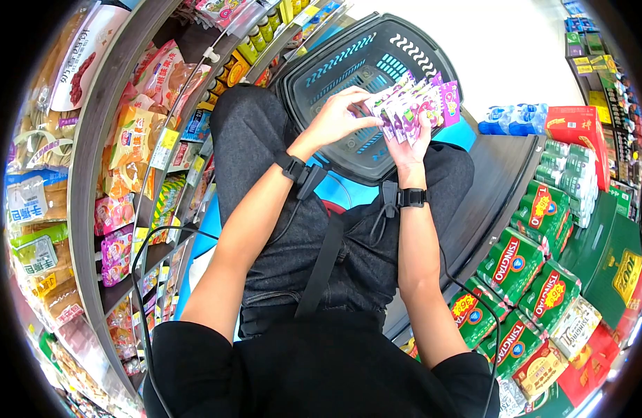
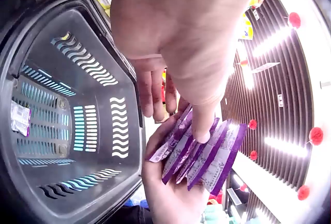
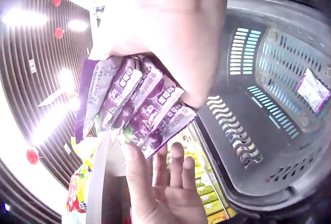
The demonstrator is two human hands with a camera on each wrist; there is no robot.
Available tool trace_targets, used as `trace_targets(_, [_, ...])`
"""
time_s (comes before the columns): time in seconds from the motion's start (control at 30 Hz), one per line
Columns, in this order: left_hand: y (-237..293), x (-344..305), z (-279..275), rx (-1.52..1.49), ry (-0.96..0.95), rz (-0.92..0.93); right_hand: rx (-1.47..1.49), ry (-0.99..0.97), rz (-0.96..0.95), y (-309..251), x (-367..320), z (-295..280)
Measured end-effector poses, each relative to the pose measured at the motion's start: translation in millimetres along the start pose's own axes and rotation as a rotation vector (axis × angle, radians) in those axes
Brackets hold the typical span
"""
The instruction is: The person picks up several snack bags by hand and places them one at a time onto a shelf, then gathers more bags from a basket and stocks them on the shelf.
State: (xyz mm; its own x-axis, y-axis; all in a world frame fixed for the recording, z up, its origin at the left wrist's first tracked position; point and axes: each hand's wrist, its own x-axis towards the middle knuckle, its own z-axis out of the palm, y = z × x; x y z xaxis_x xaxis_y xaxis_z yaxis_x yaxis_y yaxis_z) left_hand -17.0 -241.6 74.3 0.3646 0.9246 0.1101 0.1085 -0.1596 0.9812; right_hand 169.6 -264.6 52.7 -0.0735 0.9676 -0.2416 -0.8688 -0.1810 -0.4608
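Note:
Several small purple-and-white packets (image 1: 406,111) are fanned out in the right hand (image 1: 410,148), whose fingers and thumb grip them. From the left, the left hand (image 1: 339,120) reaches to the fan; in the left wrist view its thumb touches the packets (image 2: 207,151) and its other fingers (image 2: 158,92) are extended. The right wrist view shows purple fruit pictures on the packets (image 3: 150,100). Below the hands is a dark grey shopping basket (image 1: 303,90). One small packet (image 3: 313,90) lies in the basket.
Shelves (image 1: 91,160) of bagged snacks stand at the left. Green beer packs (image 1: 510,256) are stacked at the right beside a dark shelf ledge (image 1: 498,164). The person's bent legs (image 1: 248,125) flank the basket's near end. Black cables run along both arms.

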Motion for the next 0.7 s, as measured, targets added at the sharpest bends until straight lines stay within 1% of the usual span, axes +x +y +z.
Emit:
trace_targets(0.07, [-2,0,0,-0.031,-0.005,-0.032,-0.062,0.031,-0.005,0,1,-3])
trace_targets(0.17, [-4,0,1,-0.087,0.017,-0.075,-0.012,0.021,0.004,-2,0,-2])
trace_targets(0.23, [-19,0,5,-0.197,0.055,-0.103,-0.030,-0.008,0.022,-2,0,-8])
trace_targets(0.37, [-22,-1,8,-0.361,0.103,-0.182,-0.079,-0.008,0.037,-2,1,-9])
trace_targets(0.5, [-29,-1,12,-0.414,0.094,-0.202,-0.196,-0.004,0.011,-1,1,-6])
trace_targets(0.7, [-28,0,14,-0.418,0.088,-0.224,-0.219,0.038,-0.025,1,2,-4])
